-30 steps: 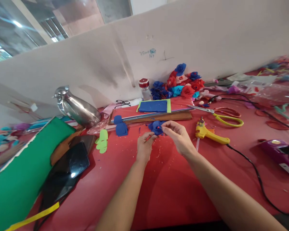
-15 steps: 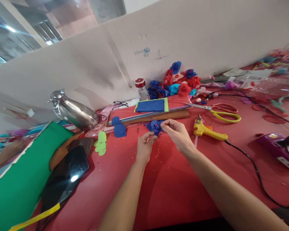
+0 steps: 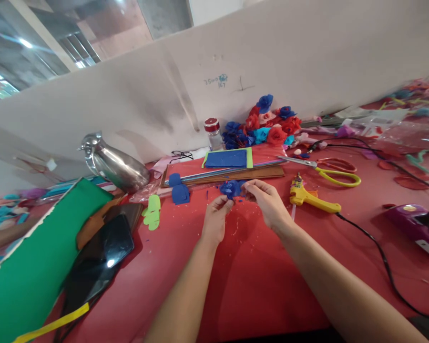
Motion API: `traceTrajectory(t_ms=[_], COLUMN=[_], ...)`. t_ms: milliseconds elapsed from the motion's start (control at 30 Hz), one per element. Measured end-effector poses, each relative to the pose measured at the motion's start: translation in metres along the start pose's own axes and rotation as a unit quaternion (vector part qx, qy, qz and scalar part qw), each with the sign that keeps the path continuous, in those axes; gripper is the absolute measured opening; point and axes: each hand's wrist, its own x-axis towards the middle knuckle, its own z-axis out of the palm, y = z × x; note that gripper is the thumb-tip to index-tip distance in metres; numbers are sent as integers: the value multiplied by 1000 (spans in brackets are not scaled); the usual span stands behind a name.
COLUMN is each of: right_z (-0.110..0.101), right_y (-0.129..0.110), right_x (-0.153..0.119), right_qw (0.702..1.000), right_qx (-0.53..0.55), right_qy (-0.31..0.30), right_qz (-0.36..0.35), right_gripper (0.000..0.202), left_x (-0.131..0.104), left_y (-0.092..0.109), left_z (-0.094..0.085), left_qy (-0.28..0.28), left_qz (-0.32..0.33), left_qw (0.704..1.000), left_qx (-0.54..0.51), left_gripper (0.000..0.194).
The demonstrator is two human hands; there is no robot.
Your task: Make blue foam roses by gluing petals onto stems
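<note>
A blue paper flower (image 3: pixel 230 189) is held above the red table (image 3: pixel 257 276), near its middle. My left hand (image 3: pixel 216 216) pinches the flower's base from below. At its right side, my right hand (image 3: pixel 266 200) has thumb and fingertips closed on a blue petal at the flower's edge. Blue paper pieces (image 3: pixel 180 194) and light green paper pieces (image 3: pixel 152 213) lie to the left. To the right are a yellow glue gun (image 3: pixel 312 197) and scissors (image 3: pixel 338 172) with red and yellow handles.
Behind stand a metal jug (image 3: pixel 117 164), a red-lidded jar (image 3: pixel 213 133) and a heap of paper flowers (image 3: pixel 268 126). A phone (image 3: pixel 105 255) and green board (image 3: pixel 46 257) lie left, near another person's arm (image 3: pixel 10 236). A purple power strip (image 3: pixel 414 224) with cables is right.
My right hand has drawn slightly right from the flower's centre, with the petal in its fingers. My left hand keeps its pinch. The whole view has shifted slightly.
</note>
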Motion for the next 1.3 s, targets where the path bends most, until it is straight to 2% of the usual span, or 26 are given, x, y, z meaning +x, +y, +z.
traceTrajectory(t_ms=[67, 200, 333, 467, 700, 900, 1100, 1200, 1300], right_z=[0, 2, 4, 2, 1, 2, 2, 3, 2], right_y=[3, 11, 22, 31, 30, 29, 29, 29, 32], right_x=[0, -1, -1, 2, 1, 1, 0, 1, 2], right_qw=[999, 986, 975, 978, 981, 982, 982, 982, 983], right_qx=[-38, -108, -155, -144, -138, -141, -147, -149, -151], right_qy=[-26, -124, -157, -153, -136, -120, -107, -100, -89], right_qz=[6, 13, -6, -6, -16, -41, -49, -50, -52], right_gripper=[18, 21, 22, 23, 20, 19, 20, 18, 19], left_x=[0, 1, 1, 1, 1, 3, 4, 4, 3], left_y=[2, 5, 5, 4, 10, 8, 3, 3, 3], left_z=[1, 1, 0, 0, -6, -6, -4, -4, -3], left_qy=[4, 8, 24, 20, -44, -20, 54, 56, 34], left_qz=[-6, -20, -33, -43, -65, -48, -16, -13, -5], left_qw=[999, 998, 997, 995, 992, 993, 995, 996, 998], left_qx=[-31, -66, -71, -91, -95, -108, -85, -70, -49], left_gripper=[27, 26, 24, 25, 32, 31, 25, 21, 20])
